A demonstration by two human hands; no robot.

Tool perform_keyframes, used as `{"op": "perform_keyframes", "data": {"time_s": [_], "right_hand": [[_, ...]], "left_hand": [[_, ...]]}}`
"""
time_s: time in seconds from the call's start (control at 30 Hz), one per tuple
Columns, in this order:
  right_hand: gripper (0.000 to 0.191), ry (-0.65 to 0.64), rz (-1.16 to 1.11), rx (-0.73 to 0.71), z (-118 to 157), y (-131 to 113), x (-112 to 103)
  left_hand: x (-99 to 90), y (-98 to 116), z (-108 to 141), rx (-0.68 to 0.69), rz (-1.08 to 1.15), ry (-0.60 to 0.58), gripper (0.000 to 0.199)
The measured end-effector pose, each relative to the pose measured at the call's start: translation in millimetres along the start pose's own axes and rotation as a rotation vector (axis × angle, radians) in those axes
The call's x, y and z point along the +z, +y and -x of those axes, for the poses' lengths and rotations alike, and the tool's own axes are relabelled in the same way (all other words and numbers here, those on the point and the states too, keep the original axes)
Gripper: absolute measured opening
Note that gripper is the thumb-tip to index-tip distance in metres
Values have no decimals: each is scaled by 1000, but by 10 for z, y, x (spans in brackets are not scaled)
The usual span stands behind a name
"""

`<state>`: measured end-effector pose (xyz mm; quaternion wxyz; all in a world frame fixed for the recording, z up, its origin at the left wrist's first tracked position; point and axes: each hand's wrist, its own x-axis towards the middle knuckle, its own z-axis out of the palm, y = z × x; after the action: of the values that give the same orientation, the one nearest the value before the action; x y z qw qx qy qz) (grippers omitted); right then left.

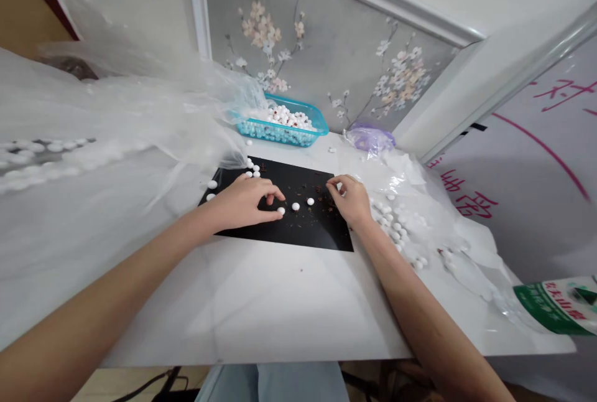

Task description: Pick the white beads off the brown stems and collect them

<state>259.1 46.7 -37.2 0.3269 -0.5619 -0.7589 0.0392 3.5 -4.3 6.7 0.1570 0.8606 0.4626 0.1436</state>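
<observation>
A black mat [303,234] lies on the white table, scattered with brown crumbs and a few round white pellets. My left hand [242,204] rests on the mat with its fingers curved and apart, the thumb tip beside a white pellet [280,210]. Two more pellets [295,206] lie in a row to the right of it. My right hand [349,200] is at the mat's right side, fingertips drawn together. A small white bit [339,186] shows at those fingertips, and I cannot tell whether they grip it.
A turquoise plastic basket [275,134] full of white pellets stands behind the mat, partly under a clear plastic sheet [140,122]. More pellets lie on plastic [433,234] to the right. A purple bag [370,137] and a green-and-white package [557,305] sit nearby.
</observation>
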Motion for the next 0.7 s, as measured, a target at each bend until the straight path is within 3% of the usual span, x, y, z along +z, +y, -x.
{"op": "perform_keyframes", "data": {"time_s": [0.13, 0.27, 0.4, 0.7], "right_hand": [[20, 41, 0, 60, 29, -57, -30], [21, 41, 9, 95, 53, -87, -32], [20, 66, -24, 83, 67, -91, -24], [23, 59, -114, 43, 99, -117, -16]], "left_hand": [[-209, -88, 49, -127, -99, 21, 33], [-325, -211, 98, -229, -167, -55, 30], [-322, -261, 103, -233, -174, -109, 29], [-194, -113, 72, -294, -137, -40, 24]]}}
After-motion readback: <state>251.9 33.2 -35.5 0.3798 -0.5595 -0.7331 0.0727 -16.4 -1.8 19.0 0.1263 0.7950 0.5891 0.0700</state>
